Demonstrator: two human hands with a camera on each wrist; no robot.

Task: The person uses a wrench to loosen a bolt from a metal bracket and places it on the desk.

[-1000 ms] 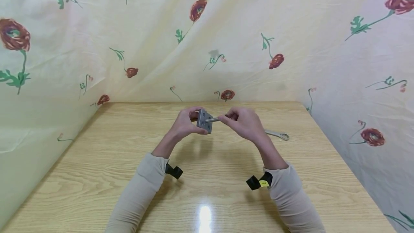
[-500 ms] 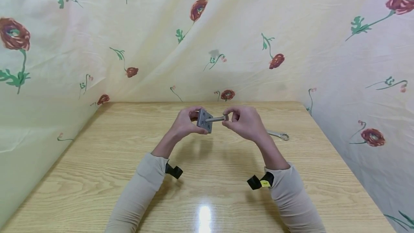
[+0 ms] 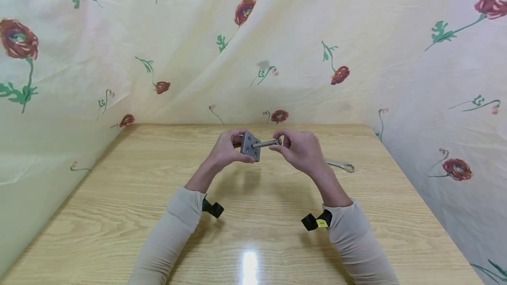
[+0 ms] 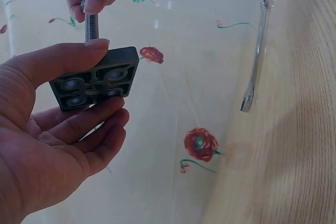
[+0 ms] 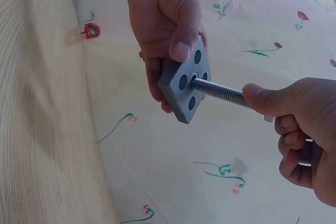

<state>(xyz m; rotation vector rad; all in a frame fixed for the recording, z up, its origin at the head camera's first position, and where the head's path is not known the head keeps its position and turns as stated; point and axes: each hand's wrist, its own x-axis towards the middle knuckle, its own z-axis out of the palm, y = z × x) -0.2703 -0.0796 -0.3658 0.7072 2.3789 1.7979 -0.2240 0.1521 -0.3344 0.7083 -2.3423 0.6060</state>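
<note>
My left hand [image 3: 226, 149] grips a square grey plate [image 3: 246, 147] by its edges, thumb on one side and fingers on the other. Four round holes surround a centre hole in the plate's face [image 5: 184, 95]. A threaded bolt [image 5: 223, 92] stands out from that centre hole, its tip at or inside it. With thumb and fingers my right hand [image 3: 303, 151] pinches the bolt's head [image 3: 279, 141]. In the left wrist view the plate's hollowed back [image 4: 94, 85] shows, and the bolt's threaded shank [image 4: 91, 27] rises behind it. Both hands are above the table.
A combination wrench [image 3: 339, 164] lies on the wooden table [image 3: 253, 214] behind my right hand, to the right. A flowered cloth [image 3: 190, 56] hangs along the table's back and sides.
My right fingers have shifted on the bolt, from covering its end to pinching its head, which now shows. The left hand and plate have hardly moved.
</note>
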